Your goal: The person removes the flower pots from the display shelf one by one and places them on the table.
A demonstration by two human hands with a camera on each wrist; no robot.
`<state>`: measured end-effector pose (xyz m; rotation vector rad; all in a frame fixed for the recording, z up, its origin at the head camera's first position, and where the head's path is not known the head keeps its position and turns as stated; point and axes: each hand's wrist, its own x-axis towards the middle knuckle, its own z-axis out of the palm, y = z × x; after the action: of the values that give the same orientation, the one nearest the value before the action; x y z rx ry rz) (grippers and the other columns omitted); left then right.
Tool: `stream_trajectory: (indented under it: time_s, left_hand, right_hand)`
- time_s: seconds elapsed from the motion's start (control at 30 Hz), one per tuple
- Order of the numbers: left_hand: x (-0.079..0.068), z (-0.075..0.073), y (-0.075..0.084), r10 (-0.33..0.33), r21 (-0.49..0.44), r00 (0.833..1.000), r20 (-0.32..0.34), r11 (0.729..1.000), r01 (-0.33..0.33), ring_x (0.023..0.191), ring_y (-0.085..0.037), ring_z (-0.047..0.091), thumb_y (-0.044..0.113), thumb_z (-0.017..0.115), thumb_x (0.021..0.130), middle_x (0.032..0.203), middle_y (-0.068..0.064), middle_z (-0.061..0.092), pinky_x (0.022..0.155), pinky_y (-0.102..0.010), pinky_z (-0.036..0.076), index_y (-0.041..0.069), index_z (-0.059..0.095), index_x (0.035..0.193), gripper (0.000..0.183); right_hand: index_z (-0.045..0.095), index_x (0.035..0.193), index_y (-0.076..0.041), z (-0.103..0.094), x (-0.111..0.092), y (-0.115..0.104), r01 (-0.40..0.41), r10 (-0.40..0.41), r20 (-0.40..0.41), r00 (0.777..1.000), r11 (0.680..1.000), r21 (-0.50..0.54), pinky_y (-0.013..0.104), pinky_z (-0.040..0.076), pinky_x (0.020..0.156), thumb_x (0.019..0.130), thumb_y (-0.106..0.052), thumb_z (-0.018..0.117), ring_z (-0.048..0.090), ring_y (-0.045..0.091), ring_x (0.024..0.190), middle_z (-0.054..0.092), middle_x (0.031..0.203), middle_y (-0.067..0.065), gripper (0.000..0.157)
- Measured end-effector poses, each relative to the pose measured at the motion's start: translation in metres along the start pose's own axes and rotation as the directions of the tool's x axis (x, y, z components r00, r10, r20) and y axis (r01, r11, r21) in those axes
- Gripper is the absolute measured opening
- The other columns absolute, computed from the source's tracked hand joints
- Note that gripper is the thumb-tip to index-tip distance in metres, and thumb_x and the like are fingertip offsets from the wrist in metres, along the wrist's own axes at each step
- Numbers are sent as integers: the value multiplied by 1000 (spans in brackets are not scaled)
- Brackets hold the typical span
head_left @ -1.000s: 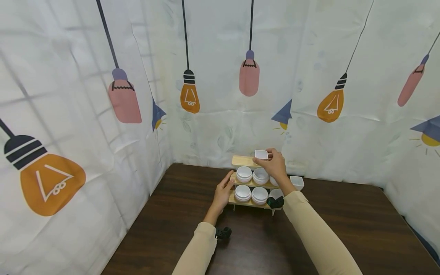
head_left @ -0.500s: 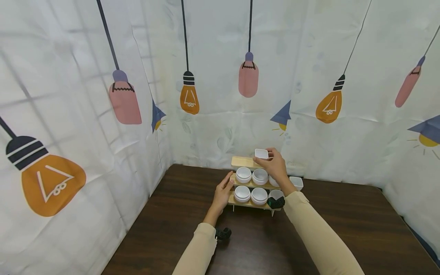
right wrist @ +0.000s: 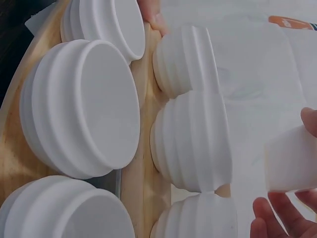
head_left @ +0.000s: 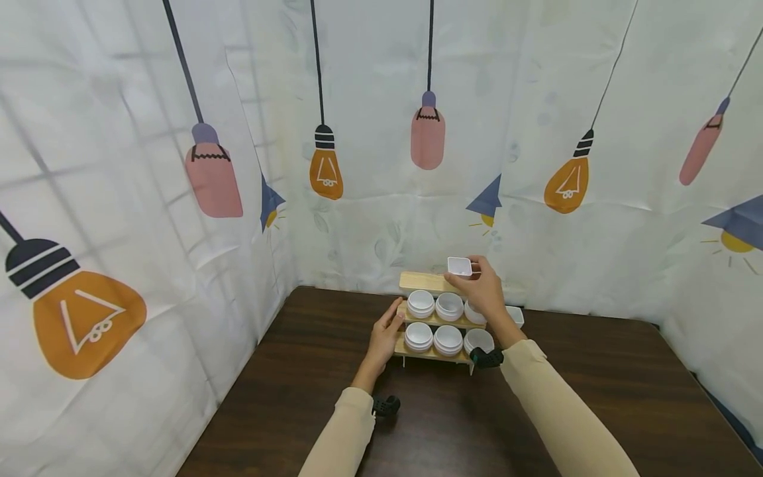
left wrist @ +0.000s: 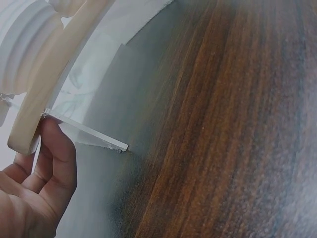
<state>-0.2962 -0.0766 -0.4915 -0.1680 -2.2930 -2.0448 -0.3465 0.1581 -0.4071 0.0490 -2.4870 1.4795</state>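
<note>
Right hand holding white square cup, fingers pinching its sides, at one o'clock over wooden tiered stand. Left hand gripping stand's nine-o'clock end, fingers curling round it. Cup now shifting slightly toward three o'clock along top tier, left hand staying put; apparently position is being adjusted, cup not yet being released. Contact with tier: cannot tell. Six white round bowls sitting at cup's six o'clock, two rows. Second square cup showing at stand's three o'clock, partly hidden.
</note>
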Motion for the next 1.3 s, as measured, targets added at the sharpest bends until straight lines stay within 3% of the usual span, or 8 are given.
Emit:
stream_trajectory:
  time_s: [0.5, 0.97, 1.3]
  left_hand:
    - [0, -1, 0, 6, -6, 1000, 16, 1000, -6, 109, -28, 64, 25, 50, 110, 143, -19, 59, 104, -56, 48, 18, 44, 157, 48]
    - [0, 0, 0, -1, -12, 1000, 5, 1000, 1, 111, -35, 63, 25, 51, 109, 125, -18, 66, 104, -57, 47, 18, 46, 156, 48]
    - [0, 0, -1, 3, 5, 1000, 9, 1000, -3, 107, -24, 64, 26, 50, 109, 130, -18, 65, 102, -50, 49, 19, 45, 156, 48]
  right_hand:
    - [47, 148, -12, -13, -13, 5, 29, -30, -40, 999, 1000, -7, 31, 47, 81, 88, -42, 81, 59, 29, 106, 56, 131, 15, 75]
    - [44, 148, -11, -24, -24, 10, 14, -14, -57, 998, 1000, 0, 34, 47, 86, 90, -41, 79, 56, 30, 109, 55, 131, 17, 74]
    - [46, 147, -11, -29, -27, 16, 19, -19, -85, 996, 1000, 4, 33, 48, 84, 89, -43, 80, 58, 29, 107, 56, 129, 17, 75]
